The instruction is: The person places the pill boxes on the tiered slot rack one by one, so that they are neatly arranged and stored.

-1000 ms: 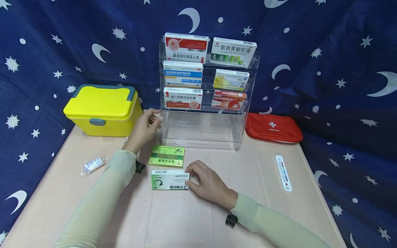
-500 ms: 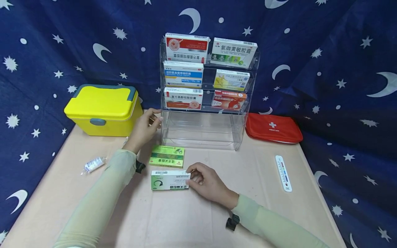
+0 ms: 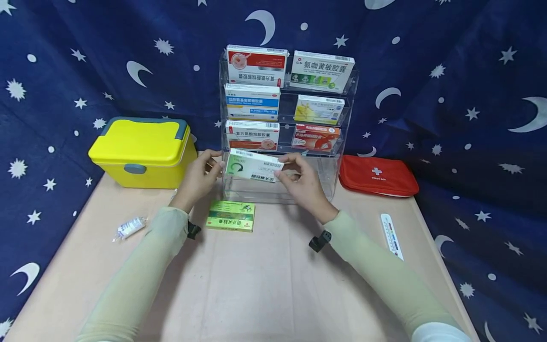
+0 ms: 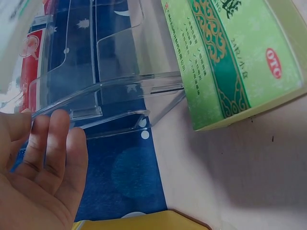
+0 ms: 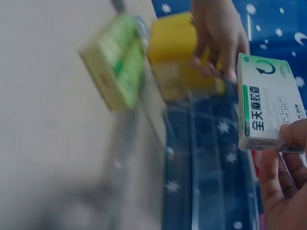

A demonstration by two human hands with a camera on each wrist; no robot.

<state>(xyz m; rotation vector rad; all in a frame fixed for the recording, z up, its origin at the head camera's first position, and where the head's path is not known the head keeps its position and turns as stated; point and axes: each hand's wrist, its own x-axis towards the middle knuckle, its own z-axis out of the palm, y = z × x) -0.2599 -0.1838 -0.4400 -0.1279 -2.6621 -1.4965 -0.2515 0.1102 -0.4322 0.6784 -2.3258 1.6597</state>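
Observation:
My right hand (image 3: 304, 184) pinches the right end of a white and green medicine box (image 3: 253, 165), held tilted in front of the clear display rack's lowest tier. In the right wrist view, thumb and fingers grip that box (image 5: 268, 103) by one end. My left hand (image 3: 200, 178) holds the left side edge of the clear display rack (image 3: 278, 194); the left wrist view has the fingers (image 4: 60, 129) curled at the plastic edge. A light green medicine box (image 3: 231, 216) lies flat on the table before the rack, large in the left wrist view.
Medicine boxes stand in pairs on the rack's upper three tiers, among them a red one (image 3: 316, 137). A yellow case (image 3: 138, 152) is at the left, near a wrapped white roll (image 3: 130, 228). At the right lie a red first aid pouch (image 3: 378, 176) and a white thermometer card (image 3: 391, 235).
My right hand has lifted the white and green medicine box off the table and carried it up and forward to the rack's lowest tier. The left hand has stayed at the rack's side.

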